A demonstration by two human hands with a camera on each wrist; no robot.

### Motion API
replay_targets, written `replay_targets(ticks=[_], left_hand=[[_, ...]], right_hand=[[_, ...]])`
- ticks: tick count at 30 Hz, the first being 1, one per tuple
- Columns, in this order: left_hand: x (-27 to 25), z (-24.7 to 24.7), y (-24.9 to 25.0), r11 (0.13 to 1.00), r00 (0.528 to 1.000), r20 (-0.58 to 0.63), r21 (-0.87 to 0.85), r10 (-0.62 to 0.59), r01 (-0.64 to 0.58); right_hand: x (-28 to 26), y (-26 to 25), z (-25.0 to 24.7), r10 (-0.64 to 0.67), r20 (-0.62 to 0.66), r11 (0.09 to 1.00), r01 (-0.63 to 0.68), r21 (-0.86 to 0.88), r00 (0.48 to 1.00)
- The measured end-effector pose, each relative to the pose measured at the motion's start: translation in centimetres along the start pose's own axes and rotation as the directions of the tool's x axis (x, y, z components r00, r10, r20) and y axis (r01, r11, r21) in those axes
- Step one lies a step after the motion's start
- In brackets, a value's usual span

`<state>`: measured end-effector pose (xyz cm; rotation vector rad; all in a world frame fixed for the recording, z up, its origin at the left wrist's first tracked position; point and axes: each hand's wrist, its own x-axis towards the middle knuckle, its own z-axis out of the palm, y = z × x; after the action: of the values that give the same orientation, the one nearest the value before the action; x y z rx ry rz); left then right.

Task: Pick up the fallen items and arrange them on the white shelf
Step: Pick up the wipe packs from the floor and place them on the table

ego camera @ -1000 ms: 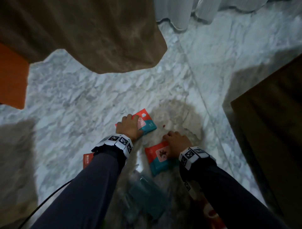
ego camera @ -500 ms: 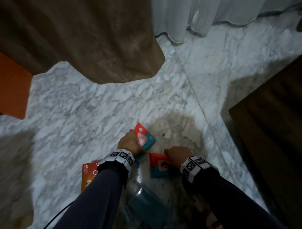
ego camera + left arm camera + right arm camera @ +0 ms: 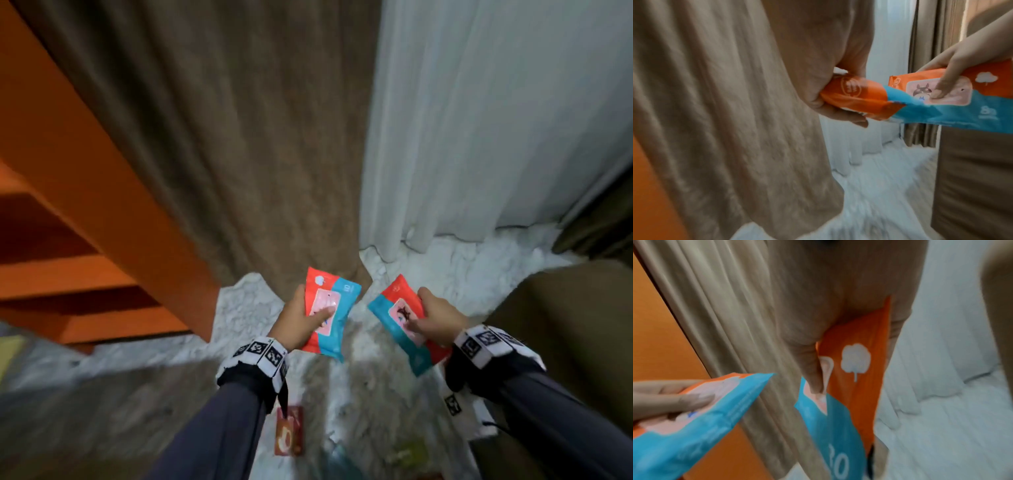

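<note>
Currently two wet-wipe packs are held off the floor (image 3: 445,260), one per hand. The left pack (image 3: 330,313) is gripped by the left hand (image 3: 296,322) along its 9 o'clock edge, thumb pressed on the pink lid label, fingers underneath. The right pack (image 3: 406,320) is gripped by the right hand (image 3: 436,317) from its 3 o'clock side, thumb on top near the label. Both hands are closed on their packs; the packs are just beside each other, not seen touching.

Handling, judged from the looks: soft film pouches, light to moderate in weight, compressible, sagging at the free end in the wrist views. Film is likely slick, so a thumb-over, fingers-under clamp across the short side is preferred; the sealed end fins would crumple and slip. The label flap should not be pulled, as it may peel open.

A red packet (image 3: 288,430) is left on the floor at 6 o'clock below the left wrist; blurred items lie further toward 5 o'clock, identity not clear. A brown curtain (image 3: 222,137) hangs at 12 o'clock, a white curtain (image 3: 496,120) at 1 o'clock, orange furniture (image 3: 68,205) at 9 o'clock. No white shelf is visible in any view, so the placing spot cannot be judged.
</note>
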<state>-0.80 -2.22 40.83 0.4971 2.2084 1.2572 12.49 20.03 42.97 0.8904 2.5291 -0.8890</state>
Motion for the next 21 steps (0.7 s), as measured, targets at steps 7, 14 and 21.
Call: replay_targets(ticks=[7,14,21], left_hand=[[-10.4,-15.2,19.1,0.996,0.968,-0.236,0.055,0.082,-0.071],[-23.3,-23.9,21.3,0.998,0.824,-0.567,-0.06,-0.02,-0.018],[-37.6,-29.1,14.0,0.949,0.537,-0.804,-0.314,-0.255,-0.019]], right_hand=[[-11.2,-17.0,-16.6,-0.273,-0.081,0.936,0.284,0.208,0.959],[-17.8,-29.5,-17.8,-0.557,0.004,0.813,0.544,0.21,0.831],[-23.4,-41.0,-8.8,-0.692,0.164,0.713,0.633,0.301,0.703]])
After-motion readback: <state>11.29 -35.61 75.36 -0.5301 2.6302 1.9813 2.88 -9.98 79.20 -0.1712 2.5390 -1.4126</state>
